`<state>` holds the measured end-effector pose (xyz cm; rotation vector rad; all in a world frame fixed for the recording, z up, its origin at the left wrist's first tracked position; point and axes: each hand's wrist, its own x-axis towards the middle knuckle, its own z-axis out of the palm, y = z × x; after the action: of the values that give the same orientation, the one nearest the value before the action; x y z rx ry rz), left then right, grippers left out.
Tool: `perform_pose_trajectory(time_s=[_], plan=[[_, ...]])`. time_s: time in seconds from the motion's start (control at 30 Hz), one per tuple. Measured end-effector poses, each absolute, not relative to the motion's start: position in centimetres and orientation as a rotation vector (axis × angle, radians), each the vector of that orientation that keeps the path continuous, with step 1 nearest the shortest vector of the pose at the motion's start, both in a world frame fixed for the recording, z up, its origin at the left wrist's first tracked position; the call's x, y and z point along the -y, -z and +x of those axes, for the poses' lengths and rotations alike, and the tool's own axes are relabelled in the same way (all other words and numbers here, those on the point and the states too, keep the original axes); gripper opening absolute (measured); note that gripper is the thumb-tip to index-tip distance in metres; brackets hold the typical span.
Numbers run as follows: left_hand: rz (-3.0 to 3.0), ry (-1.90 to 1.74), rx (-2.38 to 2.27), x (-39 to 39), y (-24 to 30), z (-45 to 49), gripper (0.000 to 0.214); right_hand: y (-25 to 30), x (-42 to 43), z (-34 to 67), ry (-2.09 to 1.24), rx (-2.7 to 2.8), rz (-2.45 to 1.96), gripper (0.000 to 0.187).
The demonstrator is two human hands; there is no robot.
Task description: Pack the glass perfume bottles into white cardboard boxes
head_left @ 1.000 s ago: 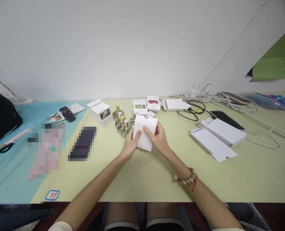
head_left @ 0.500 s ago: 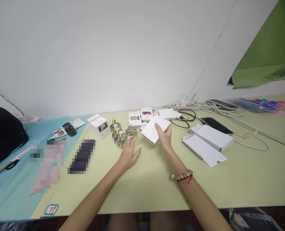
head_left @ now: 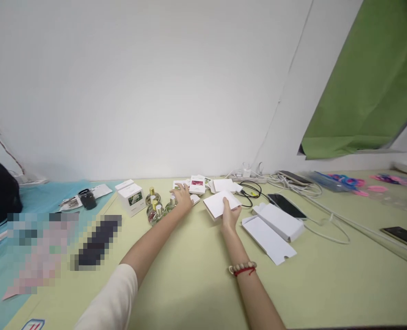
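Note:
My right hand (head_left: 229, 216) grips a white cardboard box (head_left: 218, 204) above the table, thumb on its upper face. Farther back, my left hand (head_left: 183, 199) reaches over a flat printed carton, fingers apart and bent down; whether they touch it I cannot tell. Beside that hand lies another flat carton with a red picture (head_left: 197, 184). Several glass perfume bottles (head_left: 154, 208) with gold and silver caps stand just left of the left hand, one partly behind it. White printed boxes (head_left: 131, 197) stand to the left of the bottles.
An opened white box (head_left: 270, 233) lies right of my right hand, near a dark phone (head_left: 286, 206). Black cables (head_left: 253, 189) and white cords (head_left: 330, 220) run across the back and right. A dark jar (head_left: 87, 199) stands on blue cloth at left.
My left hand has moved forward from beside the bottles to the flat cartons at the back. The right hand still holds the white box. The view has shifted right and tilted up.

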<state>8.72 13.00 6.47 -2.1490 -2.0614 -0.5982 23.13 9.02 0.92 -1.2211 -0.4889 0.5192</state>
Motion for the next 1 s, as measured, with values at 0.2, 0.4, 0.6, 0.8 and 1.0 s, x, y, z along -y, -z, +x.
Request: perform_pose_trajectory(time_s=[0.2,0.4,0.6,0.8,1.0], plan=[[-2.124,0.754,2.113,-13.4,-7.2,8.4,0.045,-0.6,-9.4,23.3,-0.510,0.531,-1.205,0.048],[-2.190,0.934,1.930,-12.2,-10.6,8.2,0.031,-0.9,-9.0,22.7,-0.557,0.554,-1.211,0.056],[-2.180,1.334,1.684,-8.1,-13.4,6.6,0.020,-1.3,-8.6,21.6,-0.612,0.624,-1.190,0.059],[-2.146,1.813,1.271,-1.9,-10.9,3.0,0.020,-2.0,-7.8,19.7,-0.662,0.797,-1.108,0.057],[-2.112,2.041,1.109,-0.5,-7.6,-0.1,0.014,-2.3,-7.2,19.1,-0.600,0.878,-1.137,0.059]])
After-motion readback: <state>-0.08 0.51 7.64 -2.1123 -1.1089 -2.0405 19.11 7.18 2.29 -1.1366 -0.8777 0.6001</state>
